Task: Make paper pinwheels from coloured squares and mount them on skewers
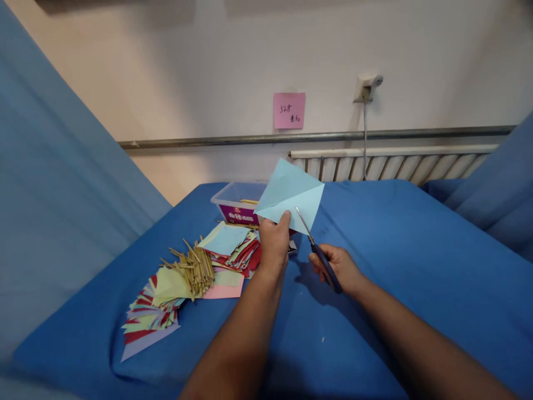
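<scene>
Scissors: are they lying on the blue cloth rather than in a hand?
No: the right hand grips the scissors, blades raised to the light blue paper that the left hand holds up.

A blue-sheeted bed [395, 266] is lying under my work, carrying a clear plastic box [237, 204], heaps of coloured paper pieces [154, 314] and a bundle of thin sticks [199, 268].

Creased light-blue paper square [290, 192] upright on one corner, blue-handled scissors [318, 250] at its lower edge.
</scene>
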The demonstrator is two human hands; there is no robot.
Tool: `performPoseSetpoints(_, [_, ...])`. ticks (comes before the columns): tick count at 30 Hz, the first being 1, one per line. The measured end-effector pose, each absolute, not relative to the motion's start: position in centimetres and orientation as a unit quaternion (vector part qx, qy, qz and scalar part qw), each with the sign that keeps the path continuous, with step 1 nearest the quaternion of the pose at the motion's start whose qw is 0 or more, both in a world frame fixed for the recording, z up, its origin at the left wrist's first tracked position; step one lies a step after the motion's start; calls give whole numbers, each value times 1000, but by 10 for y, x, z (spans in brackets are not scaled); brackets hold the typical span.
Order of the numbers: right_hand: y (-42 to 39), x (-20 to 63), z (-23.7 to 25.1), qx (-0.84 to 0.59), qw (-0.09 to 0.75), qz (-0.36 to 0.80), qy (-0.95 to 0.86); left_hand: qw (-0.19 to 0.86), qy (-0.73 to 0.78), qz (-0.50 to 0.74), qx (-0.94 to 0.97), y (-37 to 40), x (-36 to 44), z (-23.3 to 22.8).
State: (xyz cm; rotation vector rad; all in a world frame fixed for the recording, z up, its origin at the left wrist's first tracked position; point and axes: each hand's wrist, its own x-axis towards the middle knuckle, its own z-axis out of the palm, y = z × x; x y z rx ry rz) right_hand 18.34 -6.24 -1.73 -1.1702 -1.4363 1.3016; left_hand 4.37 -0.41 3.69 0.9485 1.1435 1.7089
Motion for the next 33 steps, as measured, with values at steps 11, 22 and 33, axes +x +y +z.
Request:
performPoseSetpoints(11, [-58, 183, -21, -470, 400, 469, -633, 419, 420, 732, 335, 4, 41, 39])
performPoseSetpoints(22, [-77, 193, 17, -566, 88, 139, -808, 296, 358, 859, 218, 7, 12, 69])
performPoseSetpoints(33, [-86, 131, 14, -508, 78, 93, -853, 468, 332, 765, 292, -5, 37, 63])
